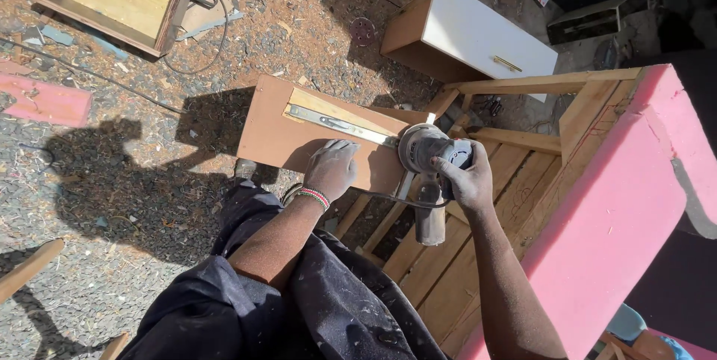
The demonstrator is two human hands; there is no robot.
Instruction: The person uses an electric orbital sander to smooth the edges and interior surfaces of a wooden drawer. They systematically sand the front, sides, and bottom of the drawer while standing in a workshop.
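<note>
While the left hand (331,168) lies flat, fingers spread, on the side of a brown drawer box (299,132), the right hand (467,178) is closed around the top of a grey power sander (429,152). The sander sits at the drawer's right end, touching the end of its metal slide rail (340,125). The drawer rests on the left edge of a slatted wooden frame (478,203) with a pink padded arm (620,203). A white-fronted drawer (478,35) lies on the sawdust-strewn ground (112,181) beyond.

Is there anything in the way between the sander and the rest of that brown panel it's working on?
Partly. The left hand lies flat on the panel, just left of the sander held by the right hand. A metal rail also runs along the panel's upper edge.
</note>
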